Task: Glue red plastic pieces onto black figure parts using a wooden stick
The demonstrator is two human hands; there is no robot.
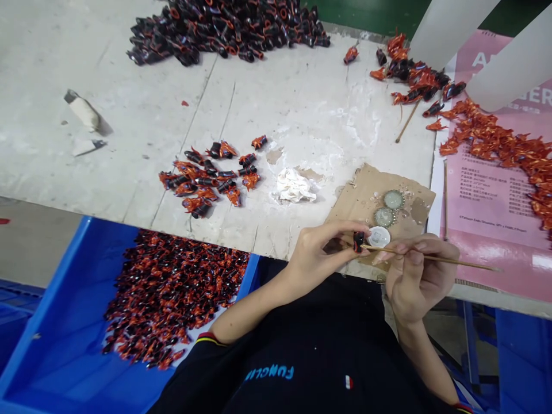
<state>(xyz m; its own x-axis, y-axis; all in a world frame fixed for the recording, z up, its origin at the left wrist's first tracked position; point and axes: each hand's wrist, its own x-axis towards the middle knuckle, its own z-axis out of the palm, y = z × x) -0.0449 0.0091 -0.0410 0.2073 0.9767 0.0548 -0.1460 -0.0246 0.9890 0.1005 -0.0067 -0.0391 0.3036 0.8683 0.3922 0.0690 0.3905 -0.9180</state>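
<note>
My left hand point(317, 247) pinches a small black-and-red piece point(358, 241) at the table's near edge. My right hand point(416, 276) grips a thin wooden stick point(448, 261) whose tip touches that piece. Just beyond the hands lies a scrap of brown cardboard point(366, 190) carrying three round bottle caps point(384, 217) with a pale paste in them.
A small heap of black-and-orange pieces point(211, 178) and a crumpled white rag point(295, 187) lie mid-table. A large dark pile point(228, 26) sits at the back. More orange pieces point(495, 138) spread over a pink sheet point(495, 213). A blue bin point(64, 339) with several pieces stands lower left.
</note>
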